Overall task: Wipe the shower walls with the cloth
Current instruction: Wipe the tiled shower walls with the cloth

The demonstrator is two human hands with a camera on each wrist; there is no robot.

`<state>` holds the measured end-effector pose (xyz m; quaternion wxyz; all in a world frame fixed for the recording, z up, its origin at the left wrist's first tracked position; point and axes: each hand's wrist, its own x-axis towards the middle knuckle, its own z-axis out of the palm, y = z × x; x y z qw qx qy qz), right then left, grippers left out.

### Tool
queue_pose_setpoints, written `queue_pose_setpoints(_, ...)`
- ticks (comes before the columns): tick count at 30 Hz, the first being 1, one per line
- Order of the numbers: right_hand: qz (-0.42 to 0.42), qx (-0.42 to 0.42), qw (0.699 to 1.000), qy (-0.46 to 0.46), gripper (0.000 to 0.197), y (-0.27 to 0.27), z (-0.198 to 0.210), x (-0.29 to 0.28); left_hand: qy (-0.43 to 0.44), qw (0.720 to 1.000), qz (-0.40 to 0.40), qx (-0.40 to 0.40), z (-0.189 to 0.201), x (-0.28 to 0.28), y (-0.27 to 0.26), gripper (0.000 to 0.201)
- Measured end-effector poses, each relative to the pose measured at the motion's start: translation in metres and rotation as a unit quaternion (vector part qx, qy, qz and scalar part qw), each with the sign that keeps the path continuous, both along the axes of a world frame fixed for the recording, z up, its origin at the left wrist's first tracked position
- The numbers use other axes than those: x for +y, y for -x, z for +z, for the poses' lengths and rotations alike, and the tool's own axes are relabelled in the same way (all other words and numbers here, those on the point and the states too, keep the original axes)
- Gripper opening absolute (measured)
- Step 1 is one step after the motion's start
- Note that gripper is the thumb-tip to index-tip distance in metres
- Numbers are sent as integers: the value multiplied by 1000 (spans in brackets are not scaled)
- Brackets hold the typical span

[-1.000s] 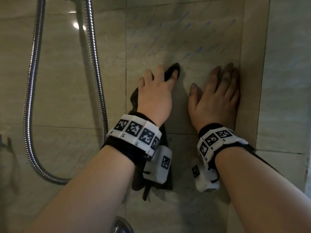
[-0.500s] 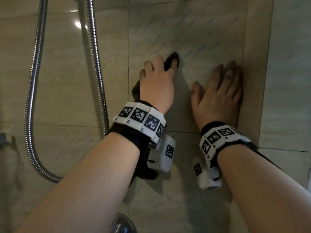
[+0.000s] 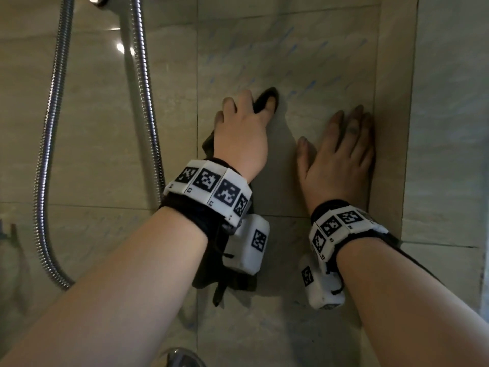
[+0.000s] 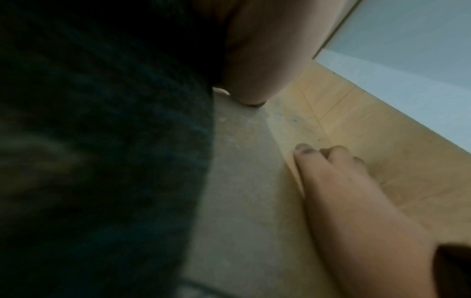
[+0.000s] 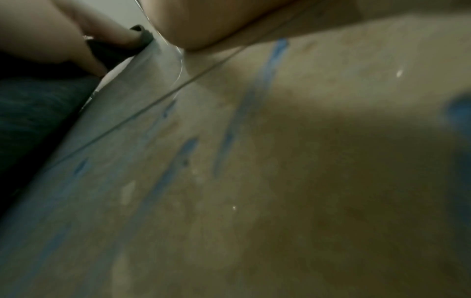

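Note:
My left hand [image 3: 243, 128] holds a dark cloth [image 3: 266, 98] against the beige tiled shower wall [image 3: 304, 49], fingers bent over it. The cloth's tip pokes out past the fingertips and the rest hangs below the wrist. To its right my right hand [image 3: 341, 154] lies flat on the same tile with fingers straight and nothing in it. Faint blue streaks [image 3: 312, 83] mark the tile above both hands. In the left wrist view the cloth [image 4: 102, 141] fills the left side and the right hand [image 4: 344, 181] rests on the wall. In the right wrist view blue streaks [image 5: 254, 90] show close up, and the left hand's fingers [image 5: 119, 36] press the cloth [image 5: 114, 50].
A metal shower hose [image 3: 144, 102] hangs down the wall left of my hands and loops back up at the far left [image 3: 42, 181]. A chrome fitting [image 3: 182, 358] sits at the bottom edge. The wall turns a corner [image 3: 391, 128] just right of my right hand.
My left hand has slid the cloth a little way up the wall. The right hand has stayed flat in the same spot.

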<state>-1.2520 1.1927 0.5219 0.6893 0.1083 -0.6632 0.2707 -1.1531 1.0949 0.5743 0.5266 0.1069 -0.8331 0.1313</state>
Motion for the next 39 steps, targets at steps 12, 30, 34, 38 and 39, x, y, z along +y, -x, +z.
queue_pose_setpoints(12, 37, 0, 999, 8, 56, -1, -3, 3, 66, 998, -1, -7, -1, -17, -11, 64)
queue_pose_setpoints(30, 50, 28, 998, 31, 52, 0, -3, 2, 126, 992, 26, 1, 11, -3, 2, 63)
queue_pose_setpoints(34, 22, 40, 999, 21, 51, 4, -2, 3, 114, 992, 48, -12, 18, 17, 10, 56)
queue_pose_setpoints(38, 26, 40, 999, 13, 52, 5, -4, 5, 187, 977, 103, 25, 18, 4, 16, 54)
queue_pose_setpoints(39, 31, 38, 999, 10, 53, 5, -6, 5, 214, 968, 118, 58, 17, -2, 17, 52)
